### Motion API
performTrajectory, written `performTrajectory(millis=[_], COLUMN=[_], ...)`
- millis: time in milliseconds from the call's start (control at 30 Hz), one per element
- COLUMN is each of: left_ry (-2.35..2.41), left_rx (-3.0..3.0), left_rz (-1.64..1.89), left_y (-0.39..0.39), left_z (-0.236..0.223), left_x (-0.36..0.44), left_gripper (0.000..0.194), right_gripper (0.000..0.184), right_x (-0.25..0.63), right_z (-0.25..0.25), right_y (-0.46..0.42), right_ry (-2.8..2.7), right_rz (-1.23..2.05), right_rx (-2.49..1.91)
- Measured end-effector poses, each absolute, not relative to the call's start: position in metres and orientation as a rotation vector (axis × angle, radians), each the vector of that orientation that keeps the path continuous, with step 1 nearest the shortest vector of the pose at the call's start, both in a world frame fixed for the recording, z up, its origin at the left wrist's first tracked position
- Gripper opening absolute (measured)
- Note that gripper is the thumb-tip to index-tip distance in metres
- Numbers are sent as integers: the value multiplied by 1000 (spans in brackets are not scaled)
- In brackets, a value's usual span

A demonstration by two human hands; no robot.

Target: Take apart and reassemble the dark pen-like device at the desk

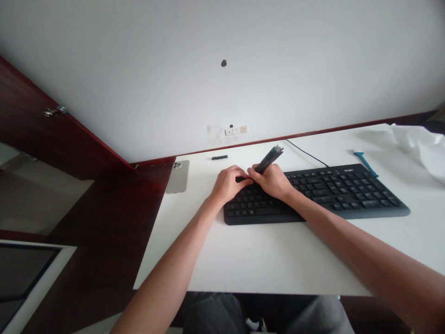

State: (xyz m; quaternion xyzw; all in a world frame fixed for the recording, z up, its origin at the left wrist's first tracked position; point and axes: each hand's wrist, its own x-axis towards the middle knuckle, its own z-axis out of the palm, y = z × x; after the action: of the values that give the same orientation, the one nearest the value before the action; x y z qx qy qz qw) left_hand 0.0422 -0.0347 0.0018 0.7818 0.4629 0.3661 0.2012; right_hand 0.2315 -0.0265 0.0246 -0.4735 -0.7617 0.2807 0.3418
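A black keyboard [320,191] lies at a slight slant on the white desk. My right hand [274,182] is closed around a dark stick-like tool [269,159] with a grey, uneven upper end, tilted up to the right over the keyboard's left half. Its lower end is hidden by my fingers. Close beside it, my left hand [228,183] rests at the keyboard's upper left corner with fingers curled and thumb drawn in; what they pinch, if anything, is hidden. A short row of small black pieces, like keycaps [219,157], lies behind my left hand.
A phone [178,177] lies face down near the desk's left edge. Behind the keyboard's right side is a blue tool [365,163]; crumpled white plastic [419,146] lies at far right. The keyboard's cable [306,153] runs toward the wall sockets [237,131]. The white desk [257,260] has its front edge above my knees.
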Motion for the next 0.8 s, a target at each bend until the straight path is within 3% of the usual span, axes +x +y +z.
performTrajectory(millis=[600,800], left_ry=[1278,1490], left_rx=[2170,2342], left_rz=[949,1065], left_y=[-42,-38], left_z=[15,24], left_x=[42,28], left_gripper=[6,8], right_gripper=[41,42], right_x=[235,235], right_z=[20,23], right_y=[-22,-24], right_ry=[-1677,-1607], right_rz=[873,890], right_rx=[-1170,-1138])
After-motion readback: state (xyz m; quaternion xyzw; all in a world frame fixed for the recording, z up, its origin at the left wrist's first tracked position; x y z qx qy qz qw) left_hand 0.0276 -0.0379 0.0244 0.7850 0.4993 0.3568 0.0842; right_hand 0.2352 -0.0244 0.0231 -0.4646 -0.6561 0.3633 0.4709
